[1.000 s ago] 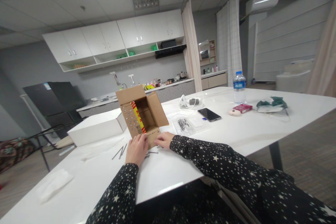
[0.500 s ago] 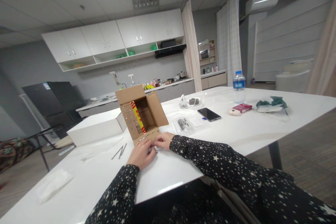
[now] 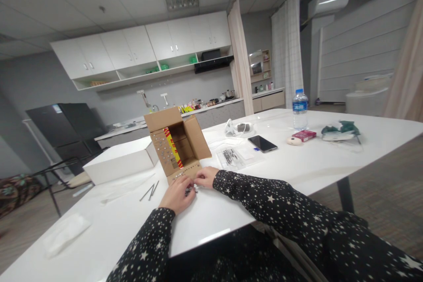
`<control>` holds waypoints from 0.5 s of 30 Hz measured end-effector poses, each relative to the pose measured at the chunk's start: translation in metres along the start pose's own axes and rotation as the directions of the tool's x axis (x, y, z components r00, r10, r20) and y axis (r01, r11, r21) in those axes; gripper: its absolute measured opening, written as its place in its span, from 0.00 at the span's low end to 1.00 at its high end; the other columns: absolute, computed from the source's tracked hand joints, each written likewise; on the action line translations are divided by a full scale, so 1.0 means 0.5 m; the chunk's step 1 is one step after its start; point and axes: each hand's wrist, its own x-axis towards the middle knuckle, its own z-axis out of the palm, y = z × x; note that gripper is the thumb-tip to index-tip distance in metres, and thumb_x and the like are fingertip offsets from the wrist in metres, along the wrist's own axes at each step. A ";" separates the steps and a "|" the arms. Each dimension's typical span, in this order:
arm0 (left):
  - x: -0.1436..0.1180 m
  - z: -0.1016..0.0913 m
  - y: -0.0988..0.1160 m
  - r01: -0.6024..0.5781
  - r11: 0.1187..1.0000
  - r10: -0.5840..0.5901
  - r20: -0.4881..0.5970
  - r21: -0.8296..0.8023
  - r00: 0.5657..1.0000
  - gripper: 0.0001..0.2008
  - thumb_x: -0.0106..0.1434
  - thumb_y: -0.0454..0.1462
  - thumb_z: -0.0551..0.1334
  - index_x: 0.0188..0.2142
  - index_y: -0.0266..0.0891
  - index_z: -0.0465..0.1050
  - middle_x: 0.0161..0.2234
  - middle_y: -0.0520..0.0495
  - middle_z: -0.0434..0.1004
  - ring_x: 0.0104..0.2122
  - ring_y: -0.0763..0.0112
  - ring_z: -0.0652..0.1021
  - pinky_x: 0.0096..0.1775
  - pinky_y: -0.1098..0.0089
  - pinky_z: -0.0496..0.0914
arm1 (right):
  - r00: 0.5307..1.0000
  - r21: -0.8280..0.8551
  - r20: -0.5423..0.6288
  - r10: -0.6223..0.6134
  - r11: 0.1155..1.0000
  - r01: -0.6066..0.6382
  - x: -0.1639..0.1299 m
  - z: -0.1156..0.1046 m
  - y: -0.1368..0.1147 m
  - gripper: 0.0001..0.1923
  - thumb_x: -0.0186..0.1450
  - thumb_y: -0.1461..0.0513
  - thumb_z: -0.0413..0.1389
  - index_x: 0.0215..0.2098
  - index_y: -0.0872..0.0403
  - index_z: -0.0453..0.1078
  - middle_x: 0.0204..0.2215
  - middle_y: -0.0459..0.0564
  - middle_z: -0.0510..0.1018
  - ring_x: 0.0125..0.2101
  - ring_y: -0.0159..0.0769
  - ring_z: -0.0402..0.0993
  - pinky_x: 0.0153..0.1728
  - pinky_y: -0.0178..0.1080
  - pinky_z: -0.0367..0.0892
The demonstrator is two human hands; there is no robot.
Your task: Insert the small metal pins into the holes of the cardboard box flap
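A cardboard box (image 3: 188,139) with open flaps stands in front of me. Small shiny bits dot its left flap, beside a yellow-and-red tape strip (image 3: 173,147), and a row of them runs along the front flap (image 3: 187,171). My left hand (image 3: 177,194) is closed at the lower edge of that front flap, fingers curled. My right hand (image 3: 206,177) meets it there in a pinch, the fingertips of both nearly touching. A small dark piece (image 3: 189,191) shows under my left hand; its kind cannot be made out. Whatever the fingertips hold is hidden.
Several thin metal rods (image 3: 151,191) lie left of my hands. Behind them is a white box (image 3: 120,161). To the right are a clear packet of dark small parts (image 3: 230,157), a phone (image 3: 262,143), a red pack (image 3: 304,135) and a water bottle (image 3: 300,110). A crumpled white bag (image 3: 66,234) lies front left.
My left thumb has shifted slightly, and more of the small dark piece shows beneath it. Both hands stay at the front flap; the view has moved very slightly.
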 end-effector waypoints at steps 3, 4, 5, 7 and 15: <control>-0.001 0.000 0.001 0.002 1.000 -0.002 -0.003 -0.010 1.000 0.07 0.58 0.36 0.52 0.30 0.39 0.67 0.32 0.46 0.70 0.36 0.67 0.71 0.39 0.66 0.64 | 1.000 -0.007 0.005 0.007 1.000 -0.006 -0.001 -0.001 -0.001 0.13 0.59 0.56 0.53 0.27 0.56 0.74 0.20 0.44 0.72 0.23 0.28 0.63 0.24 0.31 0.55; -0.001 -0.001 0.001 0.004 1.000 -0.004 -0.002 -0.013 1.000 0.07 0.58 0.36 0.52 0.30 0.39 0.67 0.32 0.46 0.70 0.36 0.67 0.71 0.39 0.66 0.64 | 1.000 -0.009 0.005 0.008 1.000 -0.008 -0.002 -0.002 -0.002 0.13 0.59 0.56 0.53 0.27 0.56 0.74 0.20 0.44 0.72 0.23 0.28 0.63 0.24 0.31 0.55; -0.001 -0.001 0.001 0.005 1.000 -0.005 -0.002 -0.016 1.000 0.06 0.57 0.36 0.52 0.30 0.39 0.67 0.32 0.46 0.70 0.35 0.67 0.71 0.39 0.66 0.64 | 1.000 -0.009 0.005 0.008 1.000 -0.008 -0.002 -0.002 -0.003 0.13 0.59 0.56 0.54 0.27 0.56 0.74 0.20 0.44 0.72 0.23 0.28 0.63 0.24 0.31 0.55; 0.000 -0.001 0.001 0.006 1.000 -0.006 -0.004 -0.021 1.000 0.06 0.57 0.35 0.52 0.30 0.39 0.67 0.32 0.46 0.70 0.35 0.67 0.71 0.39 0.66 0.64 | 1.000 -0.007 0.007 0.007 1.000 -0.007 -0.003 -0.004 -0.004 0.13 0.59 0.55 0.54 0.27 0.55 0.74 0.20 0.44 0.72 0.23 0.28 0.63 0.24 0.31 0.55; -0.001 0.004 -0.001 0.002 1.000 -0.002 0.006 -0.023 1.000 0.05 0.55 0.34 0.53 0.29 0.40 0.66 0.31 0.48 0.69 0.34 0.67 0.70 0.38 0.67 0.63 | 1.000 0.001 0.002 0.007 1.000 -0.007 -0.001 0.000 0.000 0.12 0.59 0.57 0.54 0.27 0.56 0.74 0.19 0.44 0.72 0.22 0.28 0.63 0.24 0.31 0.55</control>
